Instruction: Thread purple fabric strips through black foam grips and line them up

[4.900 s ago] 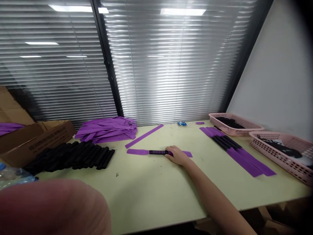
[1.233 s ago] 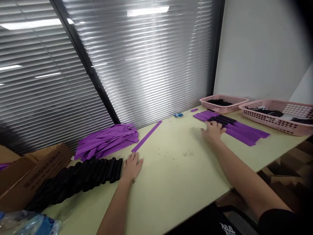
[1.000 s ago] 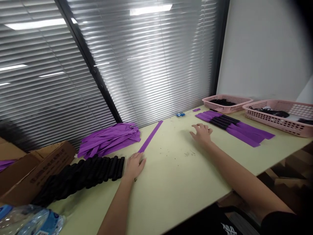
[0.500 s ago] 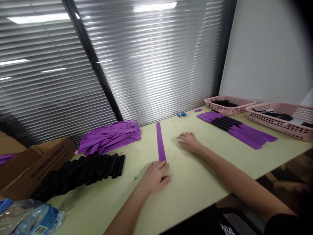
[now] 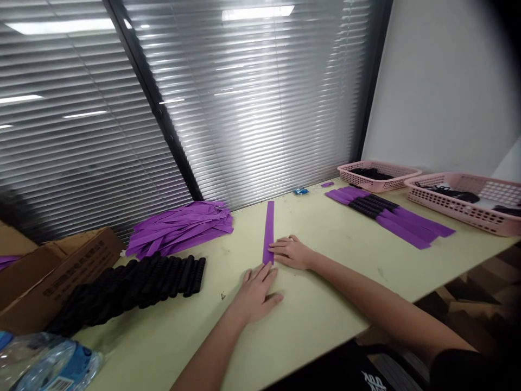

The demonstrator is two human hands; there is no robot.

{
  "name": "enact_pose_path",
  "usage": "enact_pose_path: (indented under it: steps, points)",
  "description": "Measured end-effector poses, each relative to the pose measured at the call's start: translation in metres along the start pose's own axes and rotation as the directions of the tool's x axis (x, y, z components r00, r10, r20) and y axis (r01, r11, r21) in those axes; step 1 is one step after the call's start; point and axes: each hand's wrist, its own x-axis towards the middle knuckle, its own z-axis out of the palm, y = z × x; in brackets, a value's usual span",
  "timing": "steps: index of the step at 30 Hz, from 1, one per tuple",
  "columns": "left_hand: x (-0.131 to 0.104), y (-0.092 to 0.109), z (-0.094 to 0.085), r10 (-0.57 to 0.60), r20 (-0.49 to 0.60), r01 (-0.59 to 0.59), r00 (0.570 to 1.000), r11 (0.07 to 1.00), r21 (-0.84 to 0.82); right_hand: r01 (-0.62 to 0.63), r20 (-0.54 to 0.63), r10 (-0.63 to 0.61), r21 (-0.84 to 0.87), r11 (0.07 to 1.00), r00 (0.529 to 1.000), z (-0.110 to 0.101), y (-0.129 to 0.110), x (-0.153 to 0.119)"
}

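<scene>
Purple strip [image 5: 269,225] lies flat on the pale table [image 5: 309,317], in front of us, its length running away toward the blinds, only slightly aslant. Left hand [image 5: 254,296] is palm down at the near end: fingertips meet the strip's edge, fingers a little spread, thumb standing well out to the side, so we read a loose, wide hand with nothing clasped in it. Right hand [image 5: 293,252] comes in from the right, fingertips on the strip just above that same end; whether its thumb and fingers pinch the fabric or merely rest on it, we cannot tell. Our judgement on handling: the strip looks thin and limp, so light, even pressure should serve better than a hard tug. We would let the left fingertips pin the end while the right fingers work close beside them, since a short span of cloth between the hands is less apt to skew or crease. Lifting one edge first should make a clean pinch easier than scraping at the flat face. The loose purple pile [image 5: 181,228] and the black ribbed tubes [image 5: 163,279] sit off to the left, well apart from both hands, leaving our elbows reasonable room.
</scene>
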Motion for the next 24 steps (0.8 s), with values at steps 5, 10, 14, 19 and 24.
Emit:
enact_pose_path:
  steps: [5,10,14,19,24]
  points:
    - [0.0014,0.0012,-0.0053,0.030,-0.020,-0.030,0.999,1.000,0.006,0.059,0.015,-0.060,0.038,0.998,0.998,0.0001,0.0021,-0.0011]
    - [0.0003,0.0061,-0.0078,0.111,-0.021,-0.112,0.994,0.994,-0.017,0.131,-0.002,-0.131,0.058,0.990,0.991,-0.0010,-0.0015,-0.0019]
    - [0.0007,0.0057,-0.0069,0.108,-0.028,-0.108,0.994,0.994,-0.020,0.069,-0.012,-0.068,0.021,0.997,0.998,0.0000,-0.0048,-0.0021]
    - [0.0019,0.0021,-0.0068,0.086,-0.021,-0.087,0.996,0.996,-0.020,0.027,0.018,-0.027,-0.004,1.000,0.999,0.0023,-0.0046,-0.0020]
    - [0.0049,0.0023,-0.0071,0.033,0.023,-0.033,0.999,0.999,0.009,-0.022,0.030,0.023,-0.043,0.999,0.999,0.0045,-0.0034,-0.0021]
